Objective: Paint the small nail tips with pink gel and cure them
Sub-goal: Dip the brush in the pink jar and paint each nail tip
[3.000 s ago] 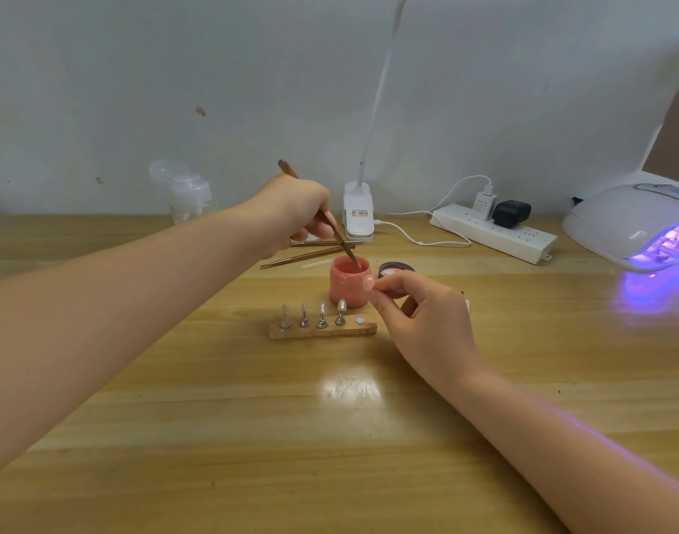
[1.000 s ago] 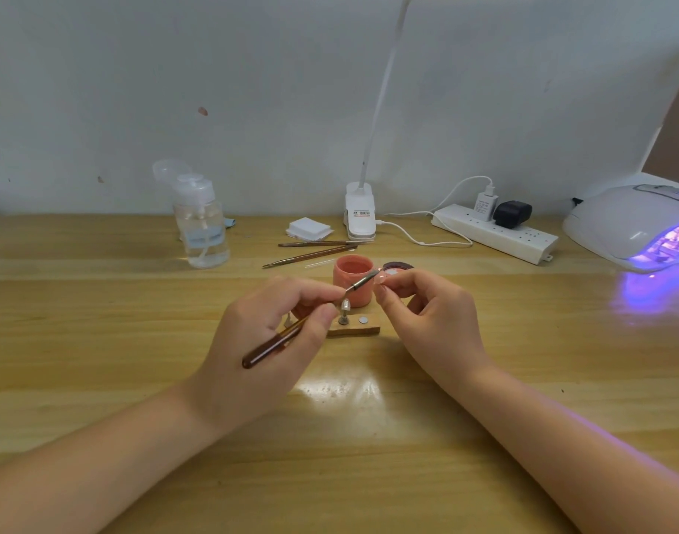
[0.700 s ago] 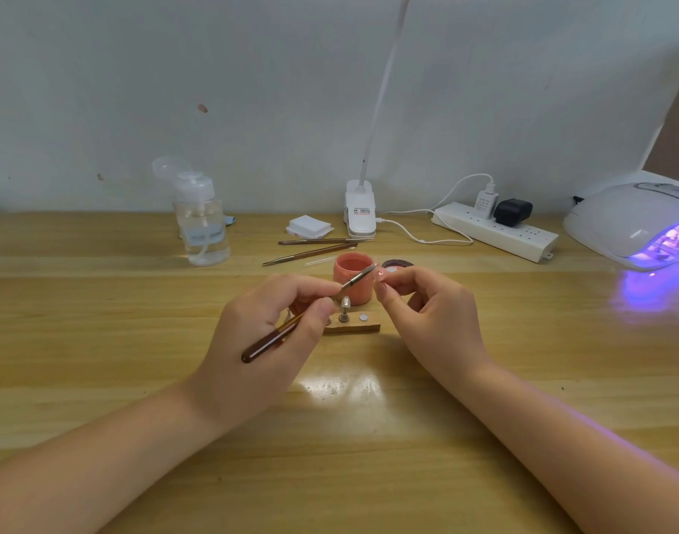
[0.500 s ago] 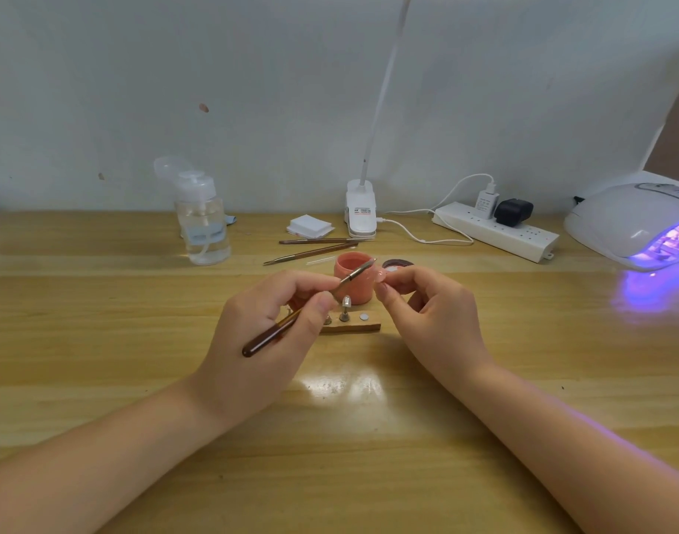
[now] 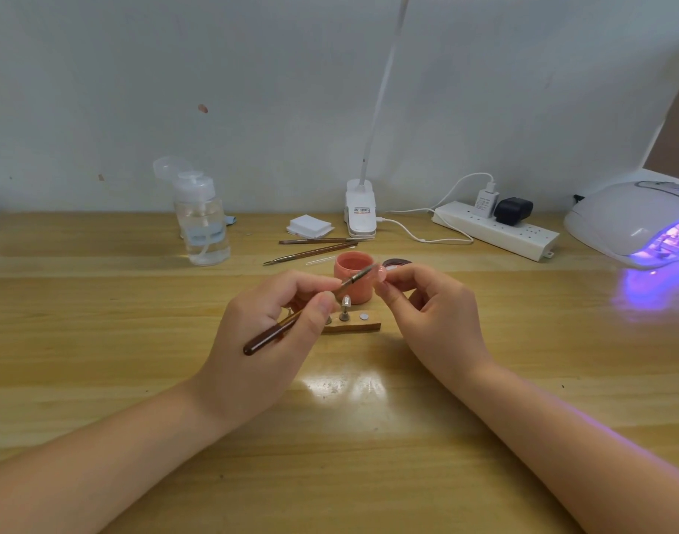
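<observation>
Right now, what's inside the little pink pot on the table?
The pink pot is open, and pink gel fills it near the rim. The brush in the left hand crosses its front, so that bit is covered. How deep the gel goes can't be seen.

2 bare forearms are seen reaching in from the lower edge. No sleeves are worn, and no rings, bracelets or watch are seen. The left hand (image 5: pixel 268 333) and right hand (image 5: pixel 434 317) are ungloved, with short, unpainted nails.
</observation>
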A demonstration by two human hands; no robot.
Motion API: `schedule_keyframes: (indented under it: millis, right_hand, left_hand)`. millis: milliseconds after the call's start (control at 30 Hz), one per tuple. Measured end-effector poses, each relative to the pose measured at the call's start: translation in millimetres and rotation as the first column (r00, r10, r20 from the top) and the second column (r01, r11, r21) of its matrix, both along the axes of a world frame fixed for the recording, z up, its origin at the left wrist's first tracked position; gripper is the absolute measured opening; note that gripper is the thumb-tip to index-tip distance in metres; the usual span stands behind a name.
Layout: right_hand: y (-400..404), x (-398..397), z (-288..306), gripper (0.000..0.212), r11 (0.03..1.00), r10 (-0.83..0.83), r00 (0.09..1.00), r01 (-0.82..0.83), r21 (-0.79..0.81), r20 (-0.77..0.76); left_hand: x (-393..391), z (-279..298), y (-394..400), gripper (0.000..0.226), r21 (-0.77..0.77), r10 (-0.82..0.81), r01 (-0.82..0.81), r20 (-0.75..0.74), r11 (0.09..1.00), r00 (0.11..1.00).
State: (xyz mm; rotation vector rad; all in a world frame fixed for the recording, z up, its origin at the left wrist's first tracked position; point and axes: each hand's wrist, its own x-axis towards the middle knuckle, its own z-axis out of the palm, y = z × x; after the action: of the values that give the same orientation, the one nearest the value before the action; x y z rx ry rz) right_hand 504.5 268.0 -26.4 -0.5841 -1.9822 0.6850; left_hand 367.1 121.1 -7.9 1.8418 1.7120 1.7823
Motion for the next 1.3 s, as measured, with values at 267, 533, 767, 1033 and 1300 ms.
schedule_keyframes:
  millis: [267,533,767,1033,1300]
  right_hand:
    - [-1,1,1,0.008,0.999,0.018,1.000,-0.019,-0.040,-0.021]
    - [0,1,1,0.008,0.999,0.012,1.000,-0.013,-0.045,-0.015]
    - [1,0,0,0.008,0.999,0.011,1.000,-0.012,-0.051,-0.013]
    - [2,-2,-1,0.004,0.999,-0.005,1.000,0.004,-0.045,-0.018]
    - [5,-3,-3,0.002,0.998,-0.014,0.999,0.011,-0.068,-0.043]
  left_hand:
    - [4,2,-3,0.017,0.013,0.020,-0.020,-0.013,1.000,1.000]
    - [5,0,-3,0.020,-0.029,0.009,-0.010,-0.028,1.000,1.000]
    - [0,12,-2,0.011,-0.020,0.061,-0.060,0.055,0.998,0.997]
    - [-23,80,56,0.022,-0.345,0.308,-0.251,0.119,0.904,0.944]
    - [-24,95,107,0.017,-0.761,0.300,-0.149,0.063,0.631,0.952]
